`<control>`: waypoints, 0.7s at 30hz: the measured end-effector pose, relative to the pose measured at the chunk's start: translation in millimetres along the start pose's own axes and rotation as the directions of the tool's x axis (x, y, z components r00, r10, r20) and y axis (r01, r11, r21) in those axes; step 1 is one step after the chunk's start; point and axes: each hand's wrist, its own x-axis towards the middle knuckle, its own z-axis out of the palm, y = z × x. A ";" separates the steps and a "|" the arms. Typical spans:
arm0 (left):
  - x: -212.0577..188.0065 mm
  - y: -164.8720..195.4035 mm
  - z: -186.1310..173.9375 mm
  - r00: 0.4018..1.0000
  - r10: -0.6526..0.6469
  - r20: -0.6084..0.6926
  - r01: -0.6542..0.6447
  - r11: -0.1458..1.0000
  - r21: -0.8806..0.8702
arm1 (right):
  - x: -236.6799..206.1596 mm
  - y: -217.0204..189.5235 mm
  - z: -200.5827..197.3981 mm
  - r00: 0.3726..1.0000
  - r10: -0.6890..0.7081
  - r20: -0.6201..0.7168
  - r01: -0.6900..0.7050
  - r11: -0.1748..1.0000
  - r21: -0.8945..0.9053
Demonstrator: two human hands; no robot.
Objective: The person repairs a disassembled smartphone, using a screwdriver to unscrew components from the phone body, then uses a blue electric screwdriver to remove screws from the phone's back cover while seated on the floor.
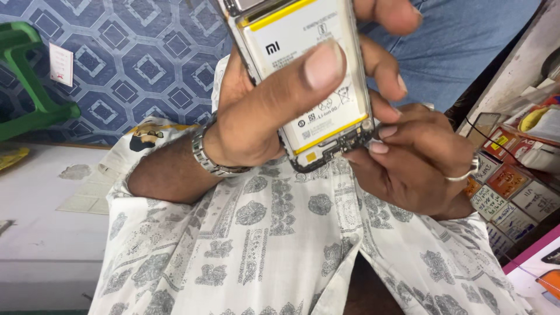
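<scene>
Holding opened phone (pixel 303 87) up close before camera, back cover off, white battery (pixel 306 70) with yellow edges showing. Left hand (pixel 262 111) grips phone, thumb pressed across battery, fingers wrapped behind frame; metal watch (pixel 207 154) on wrist. Right hand (pixel 414 163), ring on finger, fingertips (pixel 382 133) pinched together at lower right corner of phone, touching small board there. Patterned white shirt (pixel 280 245) below, blue patterned floor (pixel 134 58) behind
</scene>
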 end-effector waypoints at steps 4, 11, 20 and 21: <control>-2.1 4.7 0.8 1.000 -0.014 0.025 0.013 0.999 0.043 | -5.1 2.8 2.3 0.997 -0.055 -0.055 0.057 0.997 0.042; -2.5 6.9 1.9 0.999 -0.025 0.035 0.021 0.996 0.088 | -6.6 6.8 6.7 0.997 -0.054 -0.056 0.057 0.997 0.053; -3.9 7.9 1.5 0.999 -0.013 0.033 0.009 0.993 0.114 | -8.9 12.2 9.3 0.997 -0.069 -0.031 0.072 0.992 0.108; -4.3 8.1 1.8 0.999 -0.014 0.034 0.010 0.993 0.116 | -9.5 13.0 10.0 0.996 -0.082 -0.035 0.086 0.990 0.110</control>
